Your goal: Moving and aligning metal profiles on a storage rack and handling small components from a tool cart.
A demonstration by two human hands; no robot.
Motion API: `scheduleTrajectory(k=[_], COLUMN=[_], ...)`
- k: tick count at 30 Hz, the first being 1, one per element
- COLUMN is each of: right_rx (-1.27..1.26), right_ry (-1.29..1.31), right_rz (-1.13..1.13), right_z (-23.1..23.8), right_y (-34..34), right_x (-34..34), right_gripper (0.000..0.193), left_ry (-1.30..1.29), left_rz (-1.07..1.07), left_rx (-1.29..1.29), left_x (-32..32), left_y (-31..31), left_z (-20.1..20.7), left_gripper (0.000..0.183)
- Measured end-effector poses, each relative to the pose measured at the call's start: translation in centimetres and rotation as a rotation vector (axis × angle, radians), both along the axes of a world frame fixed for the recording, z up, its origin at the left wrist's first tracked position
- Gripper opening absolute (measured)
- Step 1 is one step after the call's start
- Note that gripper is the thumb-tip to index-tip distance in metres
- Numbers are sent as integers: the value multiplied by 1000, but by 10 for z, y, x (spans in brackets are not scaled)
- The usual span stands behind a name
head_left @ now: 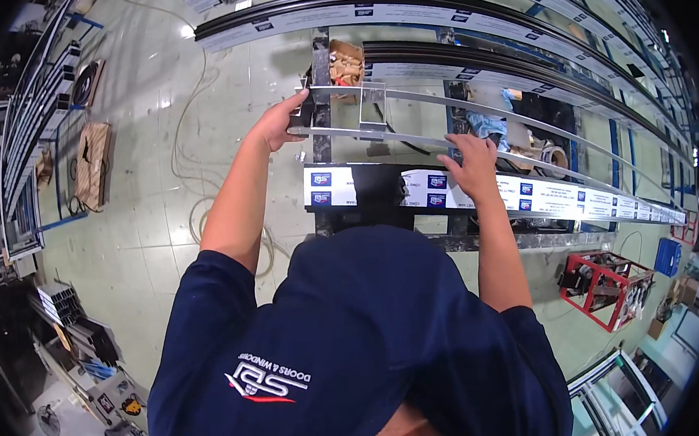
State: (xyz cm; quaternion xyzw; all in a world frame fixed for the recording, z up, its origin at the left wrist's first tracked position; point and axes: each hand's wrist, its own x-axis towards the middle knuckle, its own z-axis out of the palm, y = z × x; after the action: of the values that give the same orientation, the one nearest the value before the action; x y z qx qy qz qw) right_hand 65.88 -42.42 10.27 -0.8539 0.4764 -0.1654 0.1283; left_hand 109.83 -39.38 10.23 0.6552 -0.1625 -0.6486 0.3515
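Observation:
Two long, thin silver metal strips (417, 138) run side by side toward the far right above a blue-framed rack. My left hand (280, 124) is closed around their left ends, thumb up by the far strip and fingers by the near one. Something dark sits in that palm, partly hidden. My right hand (475, 163) holds the near strip further along, fingertips over it and thumb on the near side. Between the strips, near their left ends, stands a clear or silvery rectangular piece (372, 107). A white-wrapped profile (331, 185) lies nearest my body.
Black profiles with white labelled film (287, 21) lie across the rack beyond. A cardboard box (346, 60) and blue cloth (486, 125) sit among them. A red-framed cart (606, 289) stands at right, a wooden board (92, 165) at left. A hose (185, 120) trails over the floor.

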Motion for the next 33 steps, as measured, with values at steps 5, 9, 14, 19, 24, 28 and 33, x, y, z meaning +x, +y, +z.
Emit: scheduleTrajectory(k=[5,9,14,19,24,28,33], right_rx=[20,-2,-33,0,17,-12,24], right_ry=[-29,-56,-107,-90,-61,-113,-139], right_rz=[38,69,69,58,60,79,73], right_z=[-16,-17,-1,31,33,25,7], right_y=[-22,-22,-3,34,68,83,106], right_x=[1,-1,-5,-14,-24,-29,-33], right_gripper=[18,15,13,11,9,10,12], left_ry=[75,52,19,16,62,53,22], left_rz=[-107,-68,-41,63,95,85,45], left_rx=[5,-52,-139,-206,-288,-374,-389], left_x=[1,-5,-15,-40,-55,-60,-63], left_y=[3,10,34,83,129,150,166], left_z=[3,4,30,57,52,51,45], left_gripper=[45,40,46,49,51,56,62])
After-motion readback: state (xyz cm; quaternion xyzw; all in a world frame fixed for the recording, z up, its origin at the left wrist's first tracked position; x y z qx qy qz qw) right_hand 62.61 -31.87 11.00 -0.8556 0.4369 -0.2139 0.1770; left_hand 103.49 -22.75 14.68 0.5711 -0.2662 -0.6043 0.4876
